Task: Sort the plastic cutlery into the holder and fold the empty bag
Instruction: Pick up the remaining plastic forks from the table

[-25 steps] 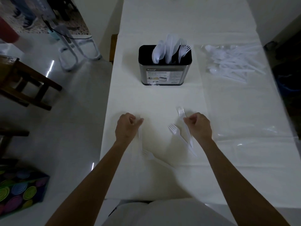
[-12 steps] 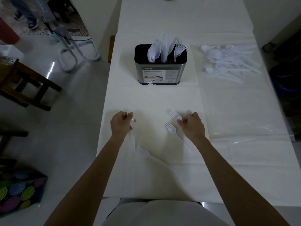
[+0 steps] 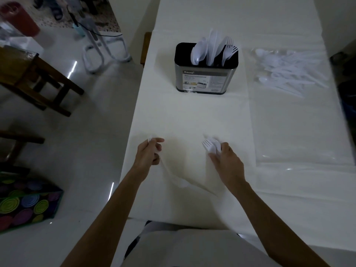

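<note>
Fingers [image 3: 158,147] of the left hand [image 3: 148,156] curl around a white fork [image 3: 150,140]. Its tines poke out above the thumb and its handle trails below the fist, blurred. The right hand [image 3: 226,162] pinches fork heads [image 3: 209,145] at its fingertips, tines pointing up and left; their number is unclear. A loose fork [image 3: 183,183] lies blurred on the white table [image 3: 192,116] between the forearms. Well beyond stands the holder [image 3: 206,79] with spoons, knives and forks upright inside. To its right lies the clear bag [image 3: 300,132], with unsorted cutlery [image 3: 285,74] heaped at its far end.
</note>
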Motion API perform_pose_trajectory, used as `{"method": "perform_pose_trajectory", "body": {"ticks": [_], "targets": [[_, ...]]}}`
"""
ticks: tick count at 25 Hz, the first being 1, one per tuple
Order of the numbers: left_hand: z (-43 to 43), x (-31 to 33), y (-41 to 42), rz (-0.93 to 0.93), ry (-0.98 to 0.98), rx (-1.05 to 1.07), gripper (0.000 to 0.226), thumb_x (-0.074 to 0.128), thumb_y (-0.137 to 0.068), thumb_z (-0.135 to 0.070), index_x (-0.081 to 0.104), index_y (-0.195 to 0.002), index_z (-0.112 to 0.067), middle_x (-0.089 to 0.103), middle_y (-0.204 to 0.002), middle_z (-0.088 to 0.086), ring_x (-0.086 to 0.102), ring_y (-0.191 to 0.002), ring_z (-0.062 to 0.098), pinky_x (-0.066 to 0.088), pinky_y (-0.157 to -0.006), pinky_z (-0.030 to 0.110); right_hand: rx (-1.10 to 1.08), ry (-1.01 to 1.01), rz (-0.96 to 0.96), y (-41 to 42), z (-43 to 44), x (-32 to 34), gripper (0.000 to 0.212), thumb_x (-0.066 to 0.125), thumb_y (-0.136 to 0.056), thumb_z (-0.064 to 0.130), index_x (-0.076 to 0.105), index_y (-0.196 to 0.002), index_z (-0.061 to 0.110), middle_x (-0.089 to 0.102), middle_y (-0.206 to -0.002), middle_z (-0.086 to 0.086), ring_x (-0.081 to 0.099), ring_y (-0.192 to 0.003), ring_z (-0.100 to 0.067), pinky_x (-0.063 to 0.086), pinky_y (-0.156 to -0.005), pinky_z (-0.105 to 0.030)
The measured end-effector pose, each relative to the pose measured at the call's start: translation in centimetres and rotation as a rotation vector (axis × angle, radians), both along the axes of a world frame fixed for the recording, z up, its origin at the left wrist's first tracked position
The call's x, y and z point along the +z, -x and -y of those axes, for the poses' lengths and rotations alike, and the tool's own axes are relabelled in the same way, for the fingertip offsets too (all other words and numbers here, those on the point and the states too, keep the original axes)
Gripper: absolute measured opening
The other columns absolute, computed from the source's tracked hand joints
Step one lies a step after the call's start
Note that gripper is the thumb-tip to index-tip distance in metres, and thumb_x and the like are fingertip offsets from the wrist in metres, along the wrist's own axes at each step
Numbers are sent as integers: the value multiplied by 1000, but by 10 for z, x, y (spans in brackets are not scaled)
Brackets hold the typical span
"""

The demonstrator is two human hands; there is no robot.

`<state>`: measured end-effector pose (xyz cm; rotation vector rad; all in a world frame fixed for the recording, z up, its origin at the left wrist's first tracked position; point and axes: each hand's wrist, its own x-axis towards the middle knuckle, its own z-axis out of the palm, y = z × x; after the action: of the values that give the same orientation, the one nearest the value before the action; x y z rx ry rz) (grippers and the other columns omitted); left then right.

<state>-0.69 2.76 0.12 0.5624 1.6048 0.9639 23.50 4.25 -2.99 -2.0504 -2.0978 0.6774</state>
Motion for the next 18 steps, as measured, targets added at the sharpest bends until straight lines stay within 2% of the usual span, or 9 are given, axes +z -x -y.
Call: {"method": "perform_pose_trajectory", "body": {"ticks": [3,5,7,9,12,16,18], "targets": [[15,-4,8,77,1,11,32,35,-102,-14,66,-95,-8,47,-77,2,27,-40,7,25,-40,19,38,-55,116,2,0,-1,41,39,-98,39,45,-115,2,60,-105,-15,64,-89,-32,50,-66,-39],[21,-5,16,74,-14,27,32,35,-101,-14,66,-96,-9,47,-80,2,30,-41,7,26,-41,19,49,-80,152,5,-1,-1,36,44,-98,32,48,-117,1,59,-105,-16,64,-90,-32,52,-63,-40],[24,-4,22,64,-20,39,29,38,-101,-16,66,-99,-11,47,-83,2,34,-45,8,29,-43,20,58,-115,190,9,-1,-2,26,51,-94,21,54,-106,-2,58,-95,-18,63,-80,-33,51,-51,-38],[27,-1,25,86,-33,11,28,39,-101,-18,66,-102,-11,47,-85,2,38,-50,10,31,-44,21,59,-144,240,13,-1,-1,19,47,-90,15,56,-90,-2,56,-82,-18,61,-66,-33,48,-41,-34],[33,3,28,166,-60,-93,29,37,-102,-18,65,-107,-9,46,-80,3,43,-55,11,35,-43,21,87,-163,292,16,0,4,30,32,-91,17,55,-83,0,59,-69,-17,59,-56,-33,46,-45,-34],[36,1,26,164,-51,-170,26,45,-99,-13,64,-112,-2,51,-77,7,49,-49,11,41,-43,22,52,-42,15,22,21,17,24,33,-101,19,47,-95,1,62,-71,-21,62,-64,-40,39,-55,-36],[37,-1,23,107,-36,-150,21,52,-95,-10,65,-108,-1,57,-77,8,52,-46,13,43,-42,24,69,7,-123,22,42,18,20,37,-100,28,39,-90,10,54,-66,-10,58,-61,-34,35,-55,-32]]}}
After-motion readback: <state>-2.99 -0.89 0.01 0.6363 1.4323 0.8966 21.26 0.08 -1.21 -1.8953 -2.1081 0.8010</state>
